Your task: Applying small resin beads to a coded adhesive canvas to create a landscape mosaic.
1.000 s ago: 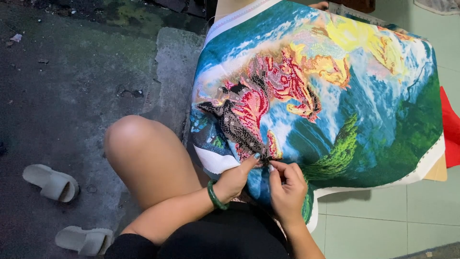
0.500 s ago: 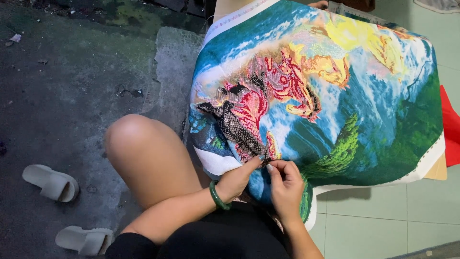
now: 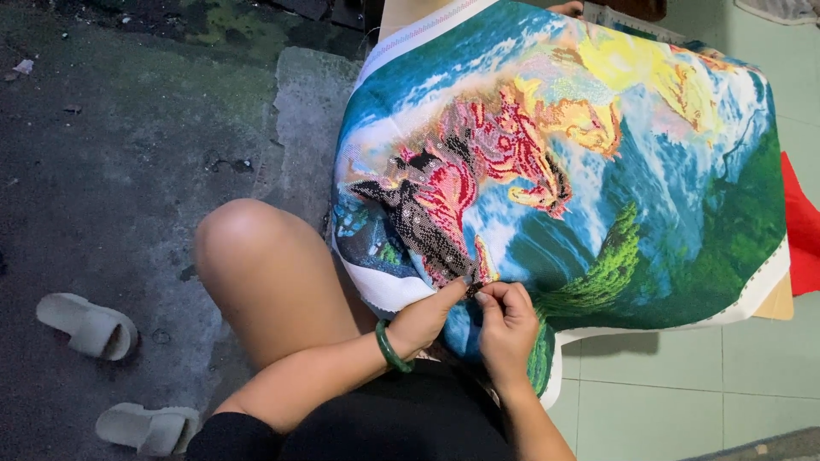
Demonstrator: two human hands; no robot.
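A large colourful embroidered canvas (image 3: 598,171) with blue, green, yellow and red patches drapes over a raised surface in front of me. My left hand (image 3: 423,318), with a green bangle (image 3: 390,348) on its wrist, pinches the canvas's near edge with thumb and fingers. My right hand (image 3: 506,329) is curled beside it, fingertips pressed together at the same spot on the dark stitched patch. Whether the right fingers hold a needle is too small to tell. Both hands touch the cloth.
My bare knee (image 3: 256,265) rises left of the canvas. Two pale slippers (image 3: 85,324) (image 3: 149,427) lie on the dark concrete floor at the left. Light green tiles (image 3: 675,401) cover the floor on the right, and a red object (image 3: 803,239) shows at the right edge.
Both hands stay at the same spot on the canvas edge; the right fingers have curled in slightly tighter. The view has shifted a little.
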